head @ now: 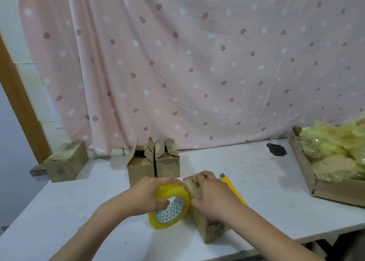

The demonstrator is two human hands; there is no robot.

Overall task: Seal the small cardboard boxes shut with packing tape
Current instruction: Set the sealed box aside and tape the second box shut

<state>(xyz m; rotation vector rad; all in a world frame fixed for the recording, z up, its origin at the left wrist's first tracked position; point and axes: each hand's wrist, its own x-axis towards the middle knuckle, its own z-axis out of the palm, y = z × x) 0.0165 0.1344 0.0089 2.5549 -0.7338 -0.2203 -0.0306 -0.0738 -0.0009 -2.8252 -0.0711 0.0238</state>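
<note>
Pink leaf-print curtain [197, 63] fills the background. White desk [266, 181] below it, carrying everything.

Far right: shallow cardboard tray [308, 172] heaped with crumpled yellowish plastic wrap [335, 154]. Far left, at the desk's corner: one closed box [67, 162]. Centre back: two open boxes [154, 162] side by side, touching, flaps up, not yet sealed.

Box being worked [205, 221] sits nearest the person, just right of centre. Its long axis runs away from the person, tilted slightly leftward; near end faces the camera (top seam hidden under the palm, cannot tell whether tape is already down).

Tape roll [169, 207], yellow-tinted with patterned core, stands on edge touching the box's left side.

Left hand [146, 195] wrapped around the roll, fingers through and over the rim. Right hand [213, 197] laid flat on the box top, fingers spread and pressing down toward the far end.

Yellow utility knife [233, 189] lies just right of the box, partly behind the right hand.

Judgement: roll lies left of the box, so tape would draw across or along the top from the left; right hand is nearer the knife for cutting.
</note>
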